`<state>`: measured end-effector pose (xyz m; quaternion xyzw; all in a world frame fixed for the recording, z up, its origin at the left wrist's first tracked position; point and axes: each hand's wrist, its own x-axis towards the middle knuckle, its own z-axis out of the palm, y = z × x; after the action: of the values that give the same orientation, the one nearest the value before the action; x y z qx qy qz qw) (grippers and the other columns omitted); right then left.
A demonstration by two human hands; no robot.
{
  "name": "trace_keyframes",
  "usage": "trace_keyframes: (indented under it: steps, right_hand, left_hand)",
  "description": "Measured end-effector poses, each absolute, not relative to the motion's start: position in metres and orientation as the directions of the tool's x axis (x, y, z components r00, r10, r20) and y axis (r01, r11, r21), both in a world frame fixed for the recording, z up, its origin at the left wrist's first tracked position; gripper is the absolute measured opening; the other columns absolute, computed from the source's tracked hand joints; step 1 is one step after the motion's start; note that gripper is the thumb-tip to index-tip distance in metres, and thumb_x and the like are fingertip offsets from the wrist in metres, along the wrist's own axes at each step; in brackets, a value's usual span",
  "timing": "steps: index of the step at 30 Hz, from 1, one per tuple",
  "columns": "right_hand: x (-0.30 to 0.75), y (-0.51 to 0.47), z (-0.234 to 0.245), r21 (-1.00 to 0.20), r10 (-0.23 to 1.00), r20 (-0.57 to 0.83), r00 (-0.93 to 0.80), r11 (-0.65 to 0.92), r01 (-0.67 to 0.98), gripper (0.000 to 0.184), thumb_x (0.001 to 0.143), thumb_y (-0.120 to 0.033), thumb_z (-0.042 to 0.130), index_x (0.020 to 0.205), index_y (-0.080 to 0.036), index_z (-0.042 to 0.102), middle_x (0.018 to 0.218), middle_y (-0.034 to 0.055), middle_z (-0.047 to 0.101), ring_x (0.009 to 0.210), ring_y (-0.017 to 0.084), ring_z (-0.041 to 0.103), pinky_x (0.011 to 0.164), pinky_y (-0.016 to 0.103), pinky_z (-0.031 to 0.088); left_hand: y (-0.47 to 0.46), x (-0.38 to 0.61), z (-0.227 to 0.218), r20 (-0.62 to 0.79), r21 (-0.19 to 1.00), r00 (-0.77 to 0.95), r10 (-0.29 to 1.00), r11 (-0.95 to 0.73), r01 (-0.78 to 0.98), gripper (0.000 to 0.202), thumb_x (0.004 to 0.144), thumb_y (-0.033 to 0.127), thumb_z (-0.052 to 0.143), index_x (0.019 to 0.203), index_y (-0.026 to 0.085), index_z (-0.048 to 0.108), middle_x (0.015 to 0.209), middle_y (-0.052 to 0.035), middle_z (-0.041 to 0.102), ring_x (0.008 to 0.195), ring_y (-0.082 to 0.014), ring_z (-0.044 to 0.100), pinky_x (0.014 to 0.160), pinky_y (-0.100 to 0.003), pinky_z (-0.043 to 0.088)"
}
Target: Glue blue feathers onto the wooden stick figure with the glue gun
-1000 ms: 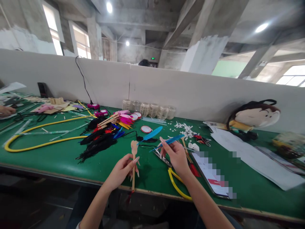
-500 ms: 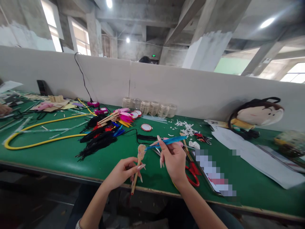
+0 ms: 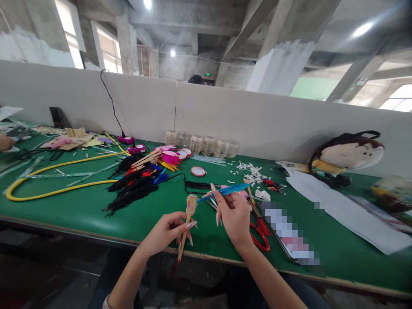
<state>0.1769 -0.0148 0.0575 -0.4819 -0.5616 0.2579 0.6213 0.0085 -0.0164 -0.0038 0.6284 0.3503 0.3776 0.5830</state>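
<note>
Between thumb and fingers, my left hand (image 3: 172, 231) grips a thin wooden stick (image 3: 183, 246) by its middle. A pale, knobbly head (image 3: 192, 203) tops the stick, which leans slightly over the table edge. My right hand (image 3: 234, 214) pinches a blue feather (image 3: 236, 189), its narrow end touching or very close to that head. Red-handled scissors (image 3: 262, 236) lie just right of my right wrist, partly covered. Left of my hands is a pile of black feathers (image 3: 131, 195), with sticks bearing pink feathers (image 3: 170, 155) on top.
Several clear jars (image 3: 208, 146) line the white partition (image 3: 135, 107). White scraps (image 3: 252, 171) and small pliers (image 3: 273, 186) lie behind my right hand. A phone-like slab (image 3: 288, 234), paper sheets (image 3: 341, 210) and a plush-faced bag (image 3: 350, 154) are on the right. A yellow tube (image 3: 61, 196) loops at left.
Both hands keep nearly the same position and hold. The blue feather has turned slightly in my right fingers. At the far left, another person's hand has shifted a little.
</note>
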Motion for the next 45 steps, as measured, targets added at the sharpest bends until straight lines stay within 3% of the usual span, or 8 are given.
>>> trace_keyframes:
  steps: [20,29,39,45]
  right_hand:
    - [0.1774,-0.0126,0.0564,-0.894,0.871,0.433,0.23,0.383,0.233,0.029,0.072,-0.042,0.06,0.064,-0.016,0.05,0.047,-0.0053,0.048,0.032,0.006,0.039,0.03,0.018,0.032]
    - [0.1751,-0.0133,0.0607,-0.906,0.877,0.413,0.246,0.366,0.214,0.035,0.068,-0.048,0.061,0.061,-0.017,0.048,0.055,-0.0001,0.058,0.032,0.005,0.036,0.028,0.019,0.028]
    - [0.1763,-0.0129,0.0587,-0.907,0.881,0.407,0.243,0.359,0.218,0.031,0.069,-0.044,0.06,0.061,-0.017,0.047,0.052,-0.0016,0.055,0.033,0.005,0.035,0.03,0.019,0.028]
    - [0.1762,-0.012,0.0571,-0.886,0.868,0.443,0.225,0.385,0.256,0.03,0.071,-0.042,0.06,0.061,-0.017,0.047,0.057,0.0006,0.058,0.044,0.009,0.047,0.039,0.02,0.037]
  left_hand:
    - [-0.0174,0.0081,-0.0026,0.065,0.997,0.475,0.878,-0.079,0.011,0.035,0.075,0.043,0.056,0.093,0.014,0.062,0.061,-0.0014,0.064,0.047,-0.0087,0.052,0.044,-0.018,0.043]
    - [-0.0183,0.0073,-0.0022,0.076,0.996,0.483,0.872,-0.084,-0.004,0.034,0.076,0.043,0.055,0.092,0.014,0.062,0.061,-0.001,0.063,0.047,-0.0083,0.051,0.044,-0.018,0.042]
    - [-0.0191,0.0069,-0.0004,0.077,0.997,0.498,0.864,-0.079,-0.016,0.031,0.077,0.041,0.055,0.09,0.014,0.061,0.062,-0.0009,0.063,0.047,-0.0078,0.05,0.044,-0.017,0.04]
    - [-0.0197,0.0068,-0.0002,0.069,0.998,0.504,0.861,-0.064,-0.027,0.031,0.077,0.041,0.055,0.09,0.014,0.061,0.061,-0.0002,0.062,0.048,-0.0079,0.05,0.045,-0.017,0.041]
